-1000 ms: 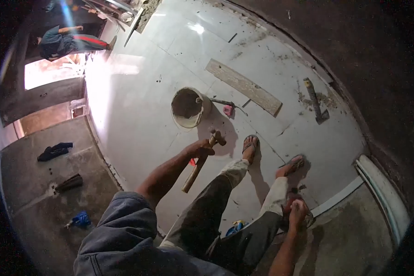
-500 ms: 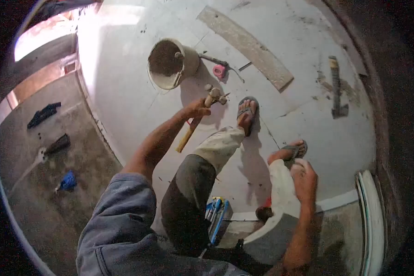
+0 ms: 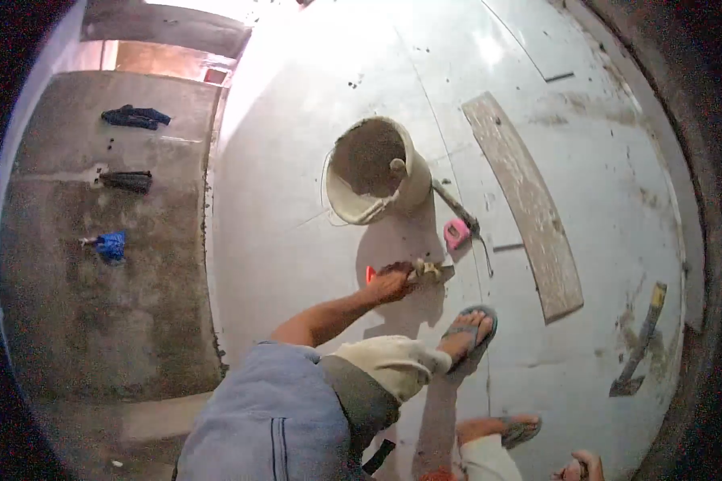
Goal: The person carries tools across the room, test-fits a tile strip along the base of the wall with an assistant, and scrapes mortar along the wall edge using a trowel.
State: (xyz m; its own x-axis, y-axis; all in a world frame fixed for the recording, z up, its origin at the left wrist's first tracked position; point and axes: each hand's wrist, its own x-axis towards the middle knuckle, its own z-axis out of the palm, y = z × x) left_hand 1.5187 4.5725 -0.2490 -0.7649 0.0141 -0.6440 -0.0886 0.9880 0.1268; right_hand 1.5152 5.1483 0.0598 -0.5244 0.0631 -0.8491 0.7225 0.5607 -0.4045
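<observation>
My left hand (image 3: 393, 285) is closed around the hammer near its pale head (image 3: 427, 269), low over the white floor. The hammer's handle is mostly hidden. Beside that hand shows a red piece (image 3: 370, 275) of a tool. My right hand (image 3: 583, 466) is partly in view at the bottom edge, its fingers curled; what they hold, if anything, cannot be made out. A mortar-stained bucket (image 3: 419, 180) lies tipped beyond my left hand, with a pink tape measure (image 3: 456, 233) to its right.
A long stained board (image 3: 529, 212) lies right of the tape measure. A dark long-handled tool (image 3: 640, 345) is farther right. My sandalled feet (image 3: 467, 333) are on the floor. Dark cloths (image 3: 136, 117) and a blue item (image 3: 111, 245) lie on rough concrete at the left.
The view has shifted, so the bucket and board appear lower and farther right. My left hand has moved low beside the red piece, and the hammer's wooden handle no longer shows. My right hand is nearly out of view.
</observation>
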